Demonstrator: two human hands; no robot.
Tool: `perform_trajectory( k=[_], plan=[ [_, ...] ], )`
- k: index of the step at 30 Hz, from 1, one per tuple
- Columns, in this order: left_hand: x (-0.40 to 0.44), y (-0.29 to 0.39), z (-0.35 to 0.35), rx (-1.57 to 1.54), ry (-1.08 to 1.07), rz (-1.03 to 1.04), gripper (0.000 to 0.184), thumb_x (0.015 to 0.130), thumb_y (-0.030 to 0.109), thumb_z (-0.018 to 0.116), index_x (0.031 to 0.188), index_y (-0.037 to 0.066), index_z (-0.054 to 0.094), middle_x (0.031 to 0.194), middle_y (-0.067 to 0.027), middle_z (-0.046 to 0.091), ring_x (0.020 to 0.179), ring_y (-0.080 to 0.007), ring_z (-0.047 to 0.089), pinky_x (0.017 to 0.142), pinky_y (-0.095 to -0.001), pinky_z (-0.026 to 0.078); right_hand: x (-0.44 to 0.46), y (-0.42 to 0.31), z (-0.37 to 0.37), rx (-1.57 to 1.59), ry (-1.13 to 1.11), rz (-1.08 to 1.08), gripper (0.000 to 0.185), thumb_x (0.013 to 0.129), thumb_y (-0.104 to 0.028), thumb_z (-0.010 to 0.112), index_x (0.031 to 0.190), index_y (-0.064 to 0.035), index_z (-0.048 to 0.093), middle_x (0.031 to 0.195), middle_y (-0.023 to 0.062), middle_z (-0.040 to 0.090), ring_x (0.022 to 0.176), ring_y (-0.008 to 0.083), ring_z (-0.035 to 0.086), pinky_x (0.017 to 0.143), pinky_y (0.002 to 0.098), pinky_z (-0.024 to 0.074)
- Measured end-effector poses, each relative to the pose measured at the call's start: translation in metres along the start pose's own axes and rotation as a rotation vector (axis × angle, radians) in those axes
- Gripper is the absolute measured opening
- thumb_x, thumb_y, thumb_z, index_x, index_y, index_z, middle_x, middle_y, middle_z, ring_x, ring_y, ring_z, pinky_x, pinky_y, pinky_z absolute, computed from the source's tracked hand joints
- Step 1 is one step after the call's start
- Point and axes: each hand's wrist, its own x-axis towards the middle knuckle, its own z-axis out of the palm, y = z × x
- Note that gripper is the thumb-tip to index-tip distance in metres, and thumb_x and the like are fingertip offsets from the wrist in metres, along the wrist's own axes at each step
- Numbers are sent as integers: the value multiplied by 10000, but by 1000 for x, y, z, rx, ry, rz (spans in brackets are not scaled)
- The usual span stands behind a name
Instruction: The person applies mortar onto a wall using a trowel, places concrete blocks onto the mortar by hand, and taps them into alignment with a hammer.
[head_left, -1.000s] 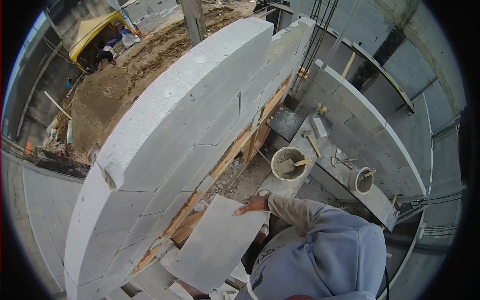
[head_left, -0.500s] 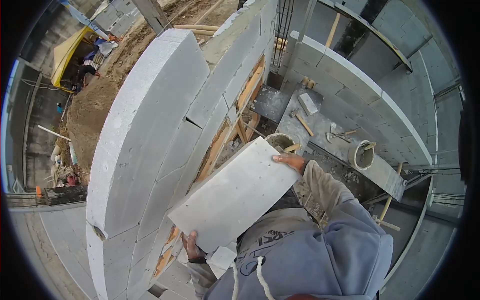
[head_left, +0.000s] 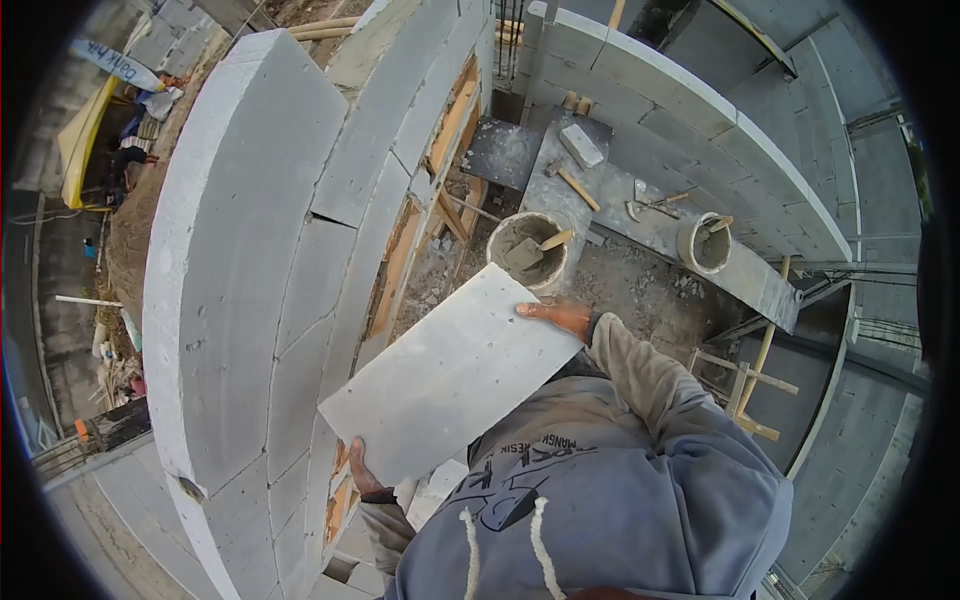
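Observation:
A light grey aerated concrete block (head_left: 450,385) is held tilted in front of my body, its broad face towards me. My right hand (head_left: 562,317) grips its upper right end, the thumb over the face and the fingers hidden behind. At the lower left end my left hand (head_left: 366,470) clasps the edge, its fingers mostly out of sight. Left of the block rises a wall of grey blocks (head_left: 235,230). Just beyond the block's upper corner stands a bucket of mortar (head_left: 508,228), with a trowel (head_left: 530,250) in it.
On the plank platform (head_left: 545,170) lie a hammer (head_left: 575,188), a smaller block (head_left: 581,146) and further tools (head_left: 655,205). A second bucket (head_left: 704,243) stands to the right. Behind it curves another block wall (head_left: 680,120). A person (head_left: 130,155) is far off at the left.
The view has shifted, so the wall now appears further left. The first bucket shows more fully. Both hands keep their hold on the block, which now appears slightly lower and further left.

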Motion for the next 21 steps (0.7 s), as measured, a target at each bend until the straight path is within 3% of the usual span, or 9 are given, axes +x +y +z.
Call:
perform_trajectory(
  k=[3, 5, 8, 11, 13, 15, 19, 21],
  plan=[
    [-12, -11, 2, -54, -2, 2, 643, 825, 359, 580, 1325, 13, 369, 1211, -155, 515, 1056, -294, 545, 893, -402, 462, 4, -2, -6, -82, 36, -84, 936, 663, -572, 718, 1292, 52, 417, 1138, 228, 571, 954, 301, 620, 832, 368, 515],
    [-12, -20, -9, -19, -14, 38, 669, 805, 360, 602, 1322, 8, 367, 1199, -158, 521, 1058, -291, 545, 899, -402, 459, -7, -22, -9, -99, 20, -25, 793, 694, -513, 729, 1234, 23, 507, 1093, 175, 608, 953, 260, 618, 831, 357, 500],
    [-13, -24, 3, 26, -27, 133, 724, 761, 365, 649, 1318, 0, 364, 1181, -160, 527, 1058, -286, 546, 905, -400, 453, -12, -60, -26, -246, 13, -65, 806, 682, -509, 733, 1238, 27, 500, 1091, 183, 603, 953, 276, 616, 832, 366, 498],
    [-25, 2, 54, 74, -67, 259, 769, 723, 367, 686, 1316, -2, 364, 1186, -156, 521, 1067, -280, 538, 917, -397, 437, -47, -119, -23, -318, -29, -161, 839, 687, -573, 697, 1258, 11, 503, 1088, 189, 603, 961, 293, 607, 825, 375, 496],
    [-19, 12, 78, 119, -94, 326, 783, 710, 366, 700, 1315, -1, 365, 1196, -151, 513, 1079, -276, 529, 928, -395, 424, -54, -142, -32, -208, -8, -319, 865, 708, -574, 678, 1310, 1, 445, 1188, 176, 552, 1084, 274, 541, 913, 378, 436],
    [-7, 13, 93, 136, -91, 421, 791, 709, 365, 704, 1320, 2, 357, 1221, -144, 497, 1109, -266, 506, 948, -393, 399, -52, -157, -47, -151, -39, -344, 880, 713, -572, 672, 1332, -3, 412, 1227, 169, 523, 1125, 262, 506, 940, 374, 408],
    [21, 16, 154, 20, -38, 439, 828, 699, 401, 710, 1329, 7, 345, 1240, -143, 479, 1148, -260, 469, 968, -387, 371, -35, -193, -103, -146, -77, -443, 893, 729, -568, 653, 1362, -10, 362, 1282, 151, 481, 1164, 246, 467, 973, 361, 368],
    [35, 24, 202, 135, -78, 474, 856, 694, 438, 715, 1331, 5, 343, 1242, -150, 472, 1150, -258, 463, 964, -379, 367, -2, -208, -152, -148, -133, -436, 870, 751, -541, 641, 1373, -11, 341, 1293, 149, 470, 1163, 241, 467, 980, 359, 362]
  ],
)
